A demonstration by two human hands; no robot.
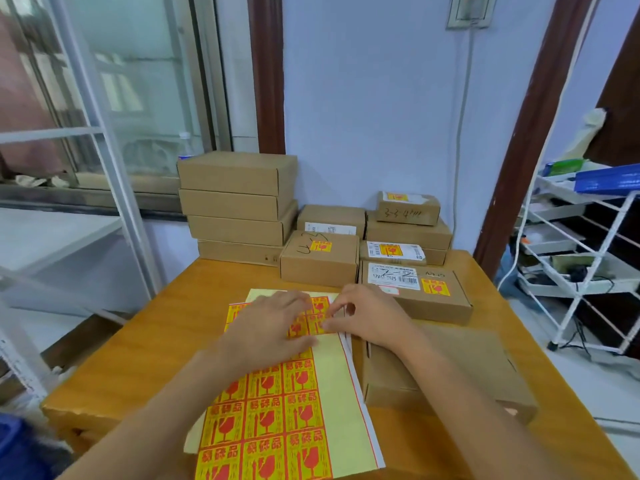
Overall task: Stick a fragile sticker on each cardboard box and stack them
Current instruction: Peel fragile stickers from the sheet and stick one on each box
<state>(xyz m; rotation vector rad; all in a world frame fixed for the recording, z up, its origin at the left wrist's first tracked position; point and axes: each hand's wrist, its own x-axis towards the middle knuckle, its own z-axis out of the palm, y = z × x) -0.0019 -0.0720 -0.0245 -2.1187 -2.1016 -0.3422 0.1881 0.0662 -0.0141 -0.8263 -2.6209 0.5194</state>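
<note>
- Sticker sheet [277, 403], head view: a yellow sheet of red-printed fragile stickers lies flat on the wooden table [138, 358], straight in front of the person. Its right-hand strip is bare backing, so a good share of stickers looks already used.
- The left hand [268, 329] lies flat on the sheet with fingers straight, pressing it down.
- The right hand [367, 317] has its fingertips curled at the edge of a sticker near the sheet's top right; it seems to be picking one loose, though whether it is lifted I cannot tell.
- Done, by my reading: four boxes at the back right carry stickers, among them the labelled box [415, 292] and the small top box [408, 206].
- Left: the plain stack [239, 206] at the back left shows no stickers, and the near box [450, 372] under the right forearm looks bare too. Final stacking is unfinished.
</note>
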